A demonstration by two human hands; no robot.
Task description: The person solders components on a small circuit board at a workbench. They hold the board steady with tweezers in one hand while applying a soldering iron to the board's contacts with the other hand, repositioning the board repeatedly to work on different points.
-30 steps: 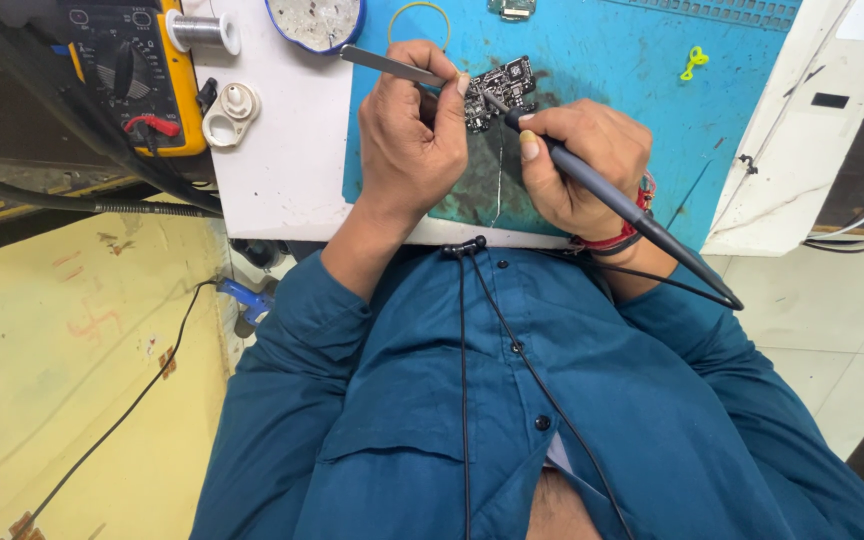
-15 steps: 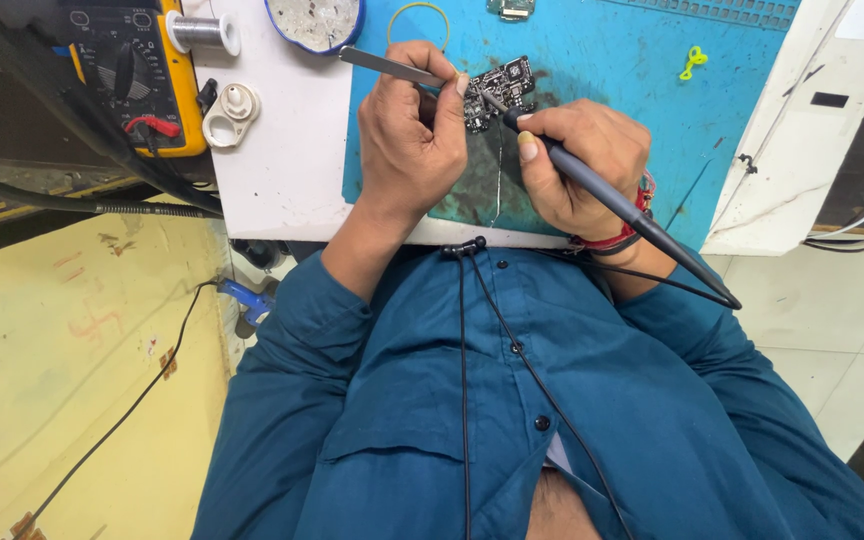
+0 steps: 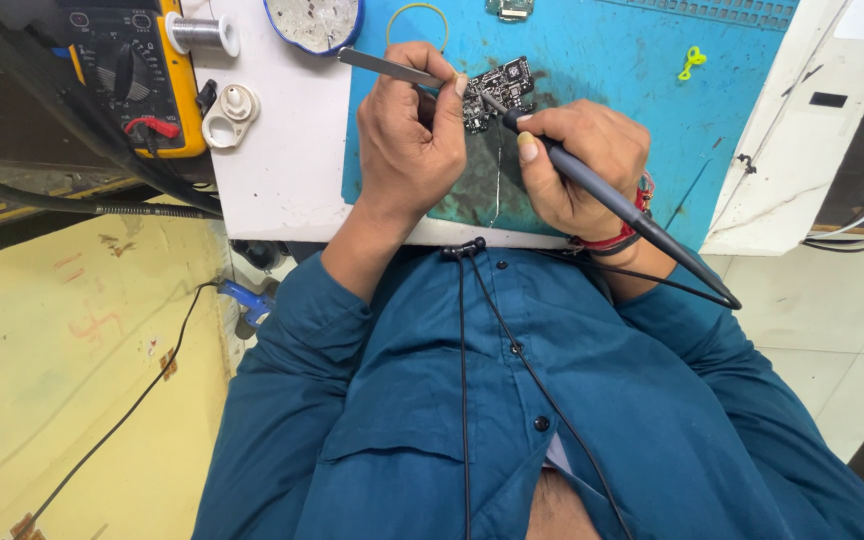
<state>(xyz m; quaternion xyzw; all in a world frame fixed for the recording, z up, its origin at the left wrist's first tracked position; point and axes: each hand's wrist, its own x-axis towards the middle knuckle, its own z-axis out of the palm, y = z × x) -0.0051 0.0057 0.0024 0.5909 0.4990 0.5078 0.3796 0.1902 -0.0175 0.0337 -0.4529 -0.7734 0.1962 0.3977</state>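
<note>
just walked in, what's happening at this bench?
A person in a blue shirt is working on a small dark circuit board lying on a blue work mat. The left hand holds metal tweezers at the board's edge. The right hand holds a dark soldering iron like a pen, its tip on the board. A yellow multimeter and a solder spool sit off to the side.

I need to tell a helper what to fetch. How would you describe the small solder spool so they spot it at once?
Start at the yellow multimeter at the bench's top left corner. Just right of it, on the white tabletop, lies the solder spool. Unlike the white plastic ring piece below it, it is a silvery wire-wound reel lying on its side.
</note>
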